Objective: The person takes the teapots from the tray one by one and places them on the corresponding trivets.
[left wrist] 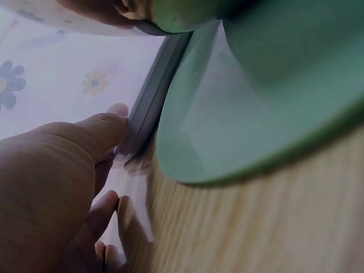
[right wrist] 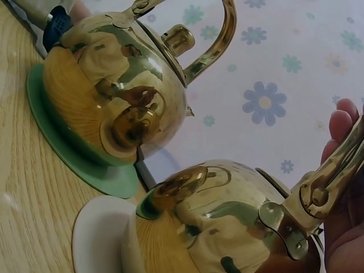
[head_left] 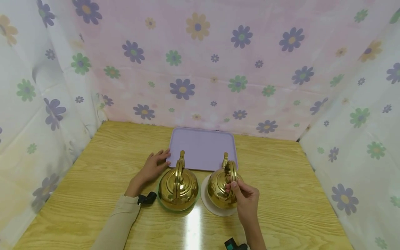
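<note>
Two shiny gold kettles stand side by side on the table. The left kettle (head_left: 187, 189) sits on a green round mat (left wrist: 199, 136), its spout pointing away from me. The right kettle (head_left: 215, 191) is over a white round mat (head_left: 212, 208); whether its base touches the mat I cannot tell. My right hand (head_left: 248, 201) grips this kettle's handle (right wrist: 335, 170), fingers curled round it. My left hand (head_left: 153, 167) lies at the near left corner of a lavender tray (head_left: 203, 144); its thumb (left wrist: 108, 128) touches the rim and its fingers are extended.
The tray lies behind both kettles, near the flowered cloth (head_left: 218, 69) at the back. Similar cloth hangs along the left and right sides of the wood-grain table (head_left: 281, 194). Dark devices are strapped to both wrists.
</note>
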Available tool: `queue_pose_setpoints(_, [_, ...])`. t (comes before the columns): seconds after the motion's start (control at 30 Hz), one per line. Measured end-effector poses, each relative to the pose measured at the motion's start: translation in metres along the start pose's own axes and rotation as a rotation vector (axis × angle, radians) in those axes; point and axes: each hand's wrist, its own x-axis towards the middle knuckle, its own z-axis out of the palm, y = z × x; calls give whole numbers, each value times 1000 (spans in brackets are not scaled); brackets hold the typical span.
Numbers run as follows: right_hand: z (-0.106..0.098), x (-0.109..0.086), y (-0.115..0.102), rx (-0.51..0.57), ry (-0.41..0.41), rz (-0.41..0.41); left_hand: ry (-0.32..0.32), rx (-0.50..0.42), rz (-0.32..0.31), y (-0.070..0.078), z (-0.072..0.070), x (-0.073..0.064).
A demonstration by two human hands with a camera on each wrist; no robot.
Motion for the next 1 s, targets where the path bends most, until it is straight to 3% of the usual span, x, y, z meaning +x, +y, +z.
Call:
queue_pose_setpoints(0.53, [4,-3,-1,76,-32,-63,0,7,-8,1,-3,0])
queue_pose_setpoints(1.0, [9,-9,-3,51,-3,-2,4,7,11,0,-1,-1])
